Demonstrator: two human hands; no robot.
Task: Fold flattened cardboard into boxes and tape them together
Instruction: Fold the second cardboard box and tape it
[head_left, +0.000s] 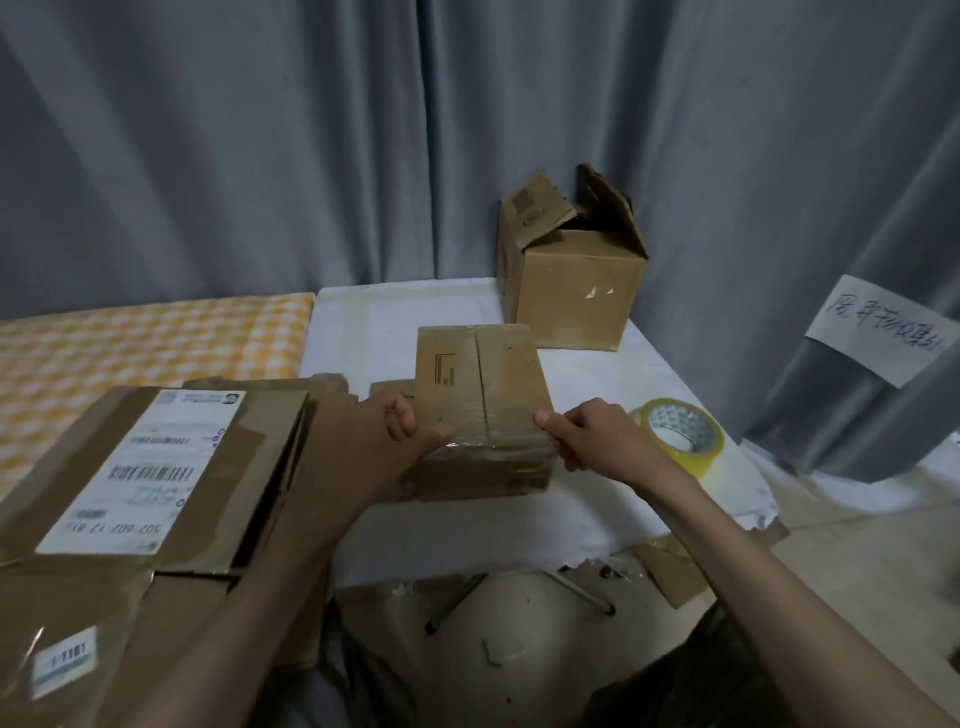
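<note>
The small box (483, 410) sat near the middle of the white tabletop (519, 525), its top flaps folded shut with a seam running down the centre and a glossy strip of clear tape wrapped over its near edge. The left hand (384, 436) gripped the box's near-left corner, thumb lying along the taped edge and the other fingers curled at the side. The right hand (587, 436) held the near-right corner, its thumb and curled fingers pinching there; whether they held the tape's free end or only the cardboard could not be told. The tape roll (680, 431) lay just beside the right hand on the tabletop, apart from the box. A stack of flattened cardboard (156, 493) rested to the left, partly under the left forearm, and a larger open box (571, 280) stood at the far edge. The step in hand appeared to be smoothing or finishing the tape across the seam. The likely risks: tape pressed unevenly could wrinkle or trap air and lift from the worn, already-taped cardboard; the flaps might spring apart if either hand let go before the strip bonded; and the light box could skid on the cloth if pushed from one side only. The left forearm might also nudge the flattened stack.
</note>
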